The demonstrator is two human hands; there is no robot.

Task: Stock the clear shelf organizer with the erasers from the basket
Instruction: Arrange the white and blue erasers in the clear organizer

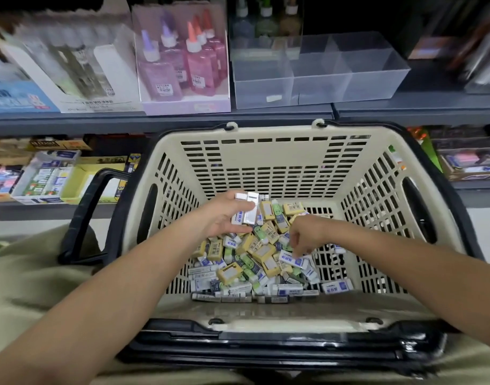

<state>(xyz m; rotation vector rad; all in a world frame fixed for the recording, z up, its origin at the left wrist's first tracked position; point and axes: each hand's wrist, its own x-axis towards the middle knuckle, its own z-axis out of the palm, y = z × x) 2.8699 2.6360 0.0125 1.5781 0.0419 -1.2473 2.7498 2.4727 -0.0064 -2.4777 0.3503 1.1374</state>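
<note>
Erasers (pixel 255 259) are heaped loose in the beige basket (pixel 269 162); the clear shelf organizer (pixel 318 76) stands on the shelf above, its compartments almost bare. In the head view, the left hand (pixel 224 215) is closed on a small stack of white erasers (pixel 248 207), and the right hand (pixel 305 234) is pinched on a blue-and-white eraser (pixel 292 259) in the pile. Slippage from the crowded left grip is judged likely during the lift. Glue bottles (pixel 182 62) stand just beside the organizer; the basket's far wall lies between hands and shelf.

Left hand (pixel 224 215) clutching, right hand (pixel 305 234) pinching
</note>
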